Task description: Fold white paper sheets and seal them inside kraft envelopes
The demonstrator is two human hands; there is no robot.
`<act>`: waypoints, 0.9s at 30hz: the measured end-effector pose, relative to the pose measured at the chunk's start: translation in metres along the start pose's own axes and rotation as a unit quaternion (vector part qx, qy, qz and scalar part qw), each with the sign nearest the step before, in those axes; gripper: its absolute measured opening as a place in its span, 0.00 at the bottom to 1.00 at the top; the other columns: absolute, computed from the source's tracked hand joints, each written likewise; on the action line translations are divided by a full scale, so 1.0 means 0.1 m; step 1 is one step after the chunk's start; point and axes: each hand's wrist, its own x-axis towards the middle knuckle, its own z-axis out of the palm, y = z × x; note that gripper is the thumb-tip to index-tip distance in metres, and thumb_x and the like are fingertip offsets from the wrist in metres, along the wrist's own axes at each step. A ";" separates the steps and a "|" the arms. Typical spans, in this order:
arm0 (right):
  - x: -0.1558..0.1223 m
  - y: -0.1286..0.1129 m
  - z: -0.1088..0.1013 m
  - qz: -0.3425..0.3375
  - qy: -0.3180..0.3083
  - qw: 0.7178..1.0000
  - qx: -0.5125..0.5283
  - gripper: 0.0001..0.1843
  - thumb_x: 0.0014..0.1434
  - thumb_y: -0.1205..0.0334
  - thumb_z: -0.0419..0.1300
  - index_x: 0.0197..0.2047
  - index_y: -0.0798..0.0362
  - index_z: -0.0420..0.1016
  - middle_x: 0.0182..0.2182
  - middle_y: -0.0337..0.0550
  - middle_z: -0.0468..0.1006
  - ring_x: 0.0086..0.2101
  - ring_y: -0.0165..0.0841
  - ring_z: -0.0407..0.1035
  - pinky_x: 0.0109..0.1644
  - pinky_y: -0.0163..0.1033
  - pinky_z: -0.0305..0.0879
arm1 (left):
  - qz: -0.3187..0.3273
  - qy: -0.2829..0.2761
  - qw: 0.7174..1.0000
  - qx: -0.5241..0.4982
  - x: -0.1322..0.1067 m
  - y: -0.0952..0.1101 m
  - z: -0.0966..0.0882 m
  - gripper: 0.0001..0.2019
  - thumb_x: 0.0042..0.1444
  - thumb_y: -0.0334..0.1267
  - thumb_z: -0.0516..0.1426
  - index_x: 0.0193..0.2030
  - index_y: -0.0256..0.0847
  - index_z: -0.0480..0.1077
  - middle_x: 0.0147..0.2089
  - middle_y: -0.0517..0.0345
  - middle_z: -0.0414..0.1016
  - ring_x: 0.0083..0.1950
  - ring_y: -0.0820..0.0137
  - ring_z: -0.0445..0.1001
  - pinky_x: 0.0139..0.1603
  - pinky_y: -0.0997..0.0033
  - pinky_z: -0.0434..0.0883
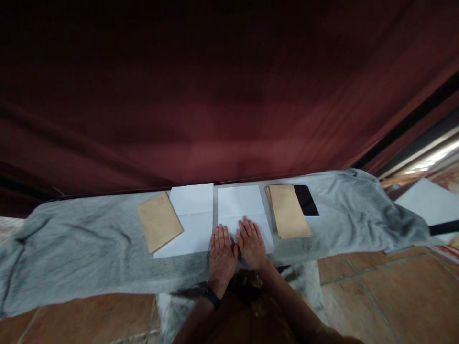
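My left hand (221, 255) and my right hand (252, 243) lie flat side by side, fingers stretched out, on the near end of a white sheet of paper (242, 205) spread on a grey cloth (89, 248). Neither hand holds anything. A dark band sits on my left wrist. A second white sheet (190, 215) lies just left of the first. A brown envelope (158, 220) overlaps that second sheet's left edge. On the right lies a stack of brown envelopes (289, 210), close to my right hand.
A black phone (306, 199) lies beside the envelope stack at the back right. A dark red curtain (215, 95) hangs behind the cloth. Brown tiled floor (387, 296) shows on the near side. Another white sheet (426, 200) lies at the far right.
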 end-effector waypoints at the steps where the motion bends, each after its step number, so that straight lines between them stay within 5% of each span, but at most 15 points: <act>1: -0.03 0.04 -0.01 0.008 0.006 1.000 -0.008 0.28 0.73 0.57 0.47 0.72 0.57 0.56 0.70 0.53 0.60 0.69 0.41 0.53 0.71 0.51 0.51 | -0.003 0.001 1.000 -0.001 0.00 0.00 0.00 0.32 0.69 0.41 0.45 0.75 0.26 0.47 0.75 0.35 0.53 0.77 0.55 0.49 0.74 0.48 0.56; 7: -0.16 0.38 -0.07 0.041 0.035 0.997 -0.054 0.32 0.73 0.54 0.46 0.74 0.60 0.51 0.70 0.56 0.60 0.68 0.44 0.54 0.70 0.51 0.51 | 0.003 0.019 1.000 -0.018 0.01 -0.03 -0.01 0.32 0.69 0.42 0.45 0.75 0.27 0.46 0.74 0.35 0.54 0.76 0.53 0.52 0.73 0.47 0.58; 13: -0.21 0.41 -0.06 0.045 0.042 0.996 -0.068 0.35 0.72 0.54 0.47 0.75 0.61 0.45 0.70 0.57 0.58 0.68 0.45 0.54 0.69 0.53 0.52 | 0.005 0.011 1.000 -0.029 0.06 0.09 -0.05 0.31 0.70 0.41 0.44 0.75 0.27 0.47 0.74 0.35 0.54 0.76 0.54 0.51 0.73 0.45 0.57; 20: -0.23 0.42 -0.08 0.023 0.052 0.996 -0.069 0.36 0.68 0.66 0.44 0.76 0.60 0.39 0.70 0.57 0.58 0.68 0.44 0.55 0.69 0.53 0.52 | 0.116 -0.087 0.986 -0.087 0.59 0.53 0.08 0.30 0.71 0.47 0.43 0.73 0.28 0.53 0.75 0.40 0.53 0.77 0.58 0.49 0.75 0.51 0.55; 27: -0.22 0.38 -0.08 0.025 0.059 0.995 -0.081 0.34 0.70 0.59 0.48 0.75 0.61 0.47 0.69 0.59 0.61 0.67 0.46 0.57 0.70 0.53 0.52 | 0.094 -0.070 0.991 -0.062 0.96 0.41 0.29 0.31 0.72 0.48 0.41 0.73 0.28 0.53 0.76 0.40 0.50 0.78 0.59 0.46 0.76 0.51 0.52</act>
